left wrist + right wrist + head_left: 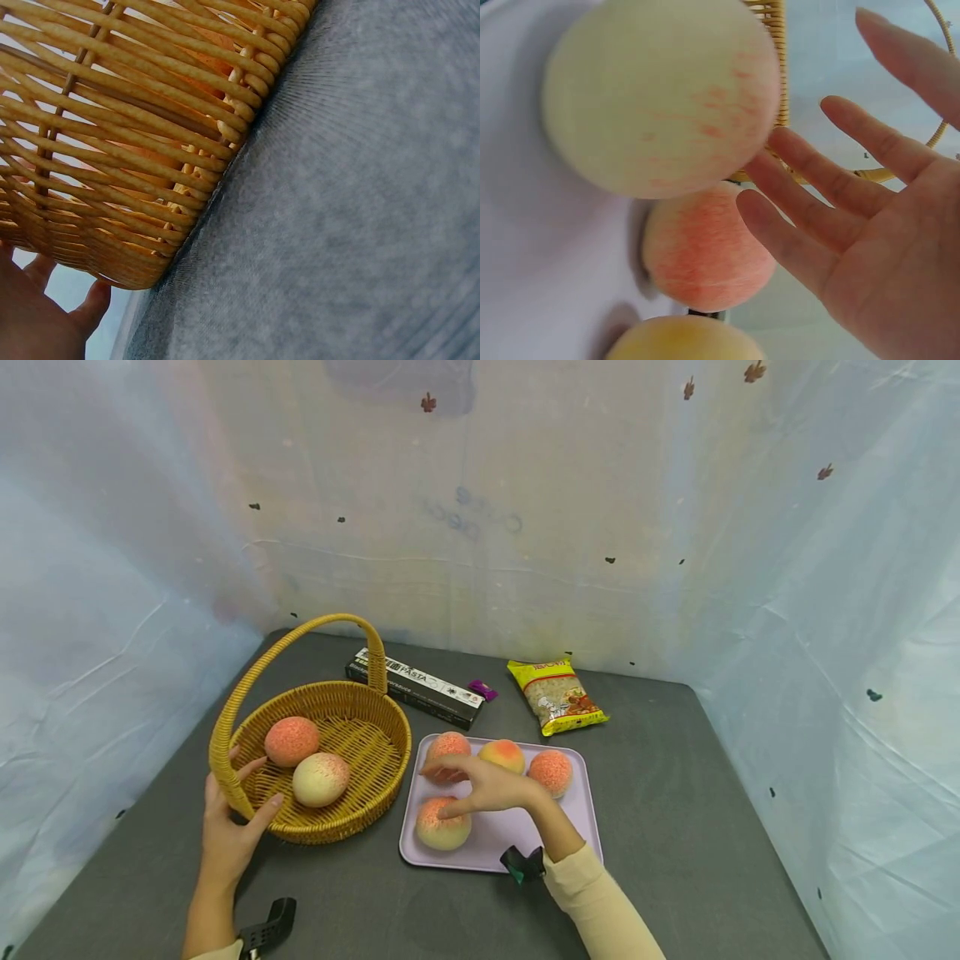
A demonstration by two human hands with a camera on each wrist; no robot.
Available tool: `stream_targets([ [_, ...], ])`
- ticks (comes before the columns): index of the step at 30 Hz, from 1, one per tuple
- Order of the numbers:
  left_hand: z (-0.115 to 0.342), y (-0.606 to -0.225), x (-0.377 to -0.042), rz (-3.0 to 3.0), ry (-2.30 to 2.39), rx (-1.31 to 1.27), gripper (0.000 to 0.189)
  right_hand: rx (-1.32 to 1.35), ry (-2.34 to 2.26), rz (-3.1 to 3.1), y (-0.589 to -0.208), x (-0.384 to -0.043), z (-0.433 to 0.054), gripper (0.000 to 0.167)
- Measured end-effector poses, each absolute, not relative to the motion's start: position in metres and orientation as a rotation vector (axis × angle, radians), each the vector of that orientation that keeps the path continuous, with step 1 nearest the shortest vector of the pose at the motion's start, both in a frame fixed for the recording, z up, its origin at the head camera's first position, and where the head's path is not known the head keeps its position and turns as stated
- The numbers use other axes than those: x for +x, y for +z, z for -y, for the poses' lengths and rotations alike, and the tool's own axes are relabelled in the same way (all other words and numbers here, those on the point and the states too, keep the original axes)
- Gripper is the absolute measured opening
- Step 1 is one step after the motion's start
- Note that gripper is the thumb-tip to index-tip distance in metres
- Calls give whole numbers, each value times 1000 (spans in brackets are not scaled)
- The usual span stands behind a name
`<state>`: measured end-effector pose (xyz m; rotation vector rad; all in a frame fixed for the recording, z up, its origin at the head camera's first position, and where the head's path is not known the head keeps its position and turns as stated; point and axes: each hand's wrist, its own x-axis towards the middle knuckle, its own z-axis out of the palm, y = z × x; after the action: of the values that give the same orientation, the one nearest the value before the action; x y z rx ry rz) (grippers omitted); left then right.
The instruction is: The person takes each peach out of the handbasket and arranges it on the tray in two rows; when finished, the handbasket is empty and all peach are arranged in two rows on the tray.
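Observation:
My left hand (228, 835) holds the near left rim of a yellow wicker basket (390, 777) by the foot of its tall handle. In the left wrist view, fingertips touch the rim of the woven wall (112, 150). Inside lie a red peach (292, 741) and a pale peach (321, 780). My right hand (491, 785) hovers over a lilac tray (495, 852), fingers spread and holding nothing. Closest to it is a pale, red-topped peach (441, 828), large in the right wrist view. Behind sit another peach (450, 745), a yellow-orange peach (504, 755) and a red peach (551, 772).
A black pasta box (427, 689) lies behind the basket, partly overlapped by its handle. Beside the box is a small purple wrapped candy (483, 691). A yellow food packet (558, 696) lies behind the tray. Pale sheeting (525, 527) encloses the grey table (675, 827) at back and sides.

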<state>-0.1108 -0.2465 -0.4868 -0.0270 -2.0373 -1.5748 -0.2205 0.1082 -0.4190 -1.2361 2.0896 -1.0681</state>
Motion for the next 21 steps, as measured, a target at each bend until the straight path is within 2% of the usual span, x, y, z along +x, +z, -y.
stream_targets([
  [11,246,-486,-111,2041,-1562,-34,56,-1258,-1079,-2070,-392,-233,-84,58],
  [21,247,-488,-112,2039,-1558,-39,56,-1331,-911,-2104,-369,-252,-47,58],
])
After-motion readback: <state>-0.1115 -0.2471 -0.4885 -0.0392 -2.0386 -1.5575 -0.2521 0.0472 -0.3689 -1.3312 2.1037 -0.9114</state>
